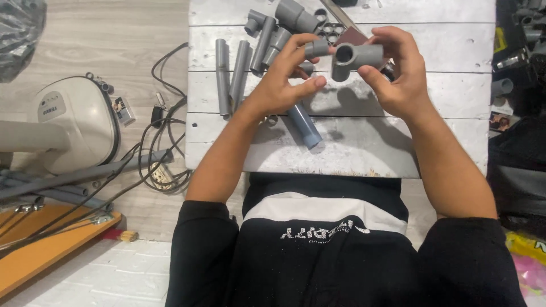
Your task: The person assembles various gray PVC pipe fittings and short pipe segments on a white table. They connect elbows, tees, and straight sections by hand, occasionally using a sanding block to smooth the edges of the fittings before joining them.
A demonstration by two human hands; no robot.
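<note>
My right hand (401, 74) holds a grey plastic tee fitting (354, 58) above the white plank table (443, 136), one open socket facing me. My left hand (284, 79) pinches a short grey pipe piece (317, 48) just left of the tee, nearly touching it. Under my left hand lies a grey pipe with a blue end (304, 125). Part of the tee is hidden by my right fingers.
Several grey pipes (230, 77) and fittings (293, 16) lie at the table's back left. A white machine (71, 122), black cables (162, 142) and long pipes (62, 182) sit on the floor to the left. An orange board (51, 244) lies at lower left. Dark clutter (520, 57) stands on the right.
</note>
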